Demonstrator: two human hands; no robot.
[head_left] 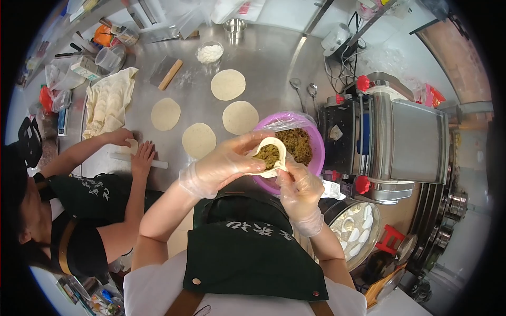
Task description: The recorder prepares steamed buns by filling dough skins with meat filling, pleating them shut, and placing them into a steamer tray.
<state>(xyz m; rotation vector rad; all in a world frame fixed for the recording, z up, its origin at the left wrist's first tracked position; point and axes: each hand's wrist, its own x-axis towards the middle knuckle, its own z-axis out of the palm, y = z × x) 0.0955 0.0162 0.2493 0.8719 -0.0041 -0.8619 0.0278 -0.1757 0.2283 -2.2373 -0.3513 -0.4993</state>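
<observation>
Both my hands wear clear plastic gloves. Cupped in my left hand is a round dough wrapper with a brownish-green chopped filling in its hollow. My right hand pinches the wrapper's near right edge between thumb and fingers. The dough is folded up around the filling, its middle still showing. Just beyond my hands, partly hidden by them, stands a purple bowl lined with clear plastic, holding more of the same filling. Flat dough rounds, one of them a wrapper, lie to the left on the steel table.
At the left, a co-worker's hands work a small dough piece with a white rolling pin. A dough scraper, cloth-covered dough and spoons lie farther off. To the right stand a roller machine and a tray of dumplings.
</observation>
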